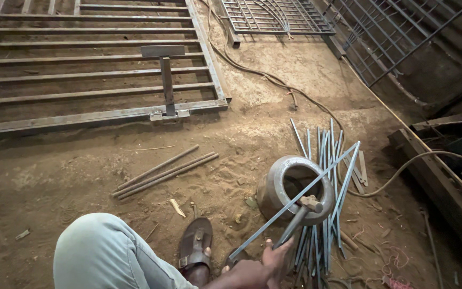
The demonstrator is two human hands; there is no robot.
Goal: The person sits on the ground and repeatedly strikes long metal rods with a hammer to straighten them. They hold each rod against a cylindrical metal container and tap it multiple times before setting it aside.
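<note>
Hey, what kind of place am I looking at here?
Most likely a metal fabrication or welding workshop with a dirt floor. A welded steel gate frame lies flat on the ground, a bundle of thin metal rods sits beside a metal pot, and a hand holds a hammer.

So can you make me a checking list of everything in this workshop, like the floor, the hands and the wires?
Surface: bare dirt floor, dusty and uneven.
Job's things: a thin metal strip lies across the mouth of a metal pot; a hammer rests its head on the pot's rim.
Clutter: a bundle of thin strips behind the pot; three rods on the floor; small scraps.
Hands: one hand grips the hammer handle by the strip's near end; which hand it is cannot be told, and no other hand is seen.
Cables: a cable snakes across the floor.
Surroundings: a metal gate frame lying flat, grilles beyond, a sandalled foot.
</note>
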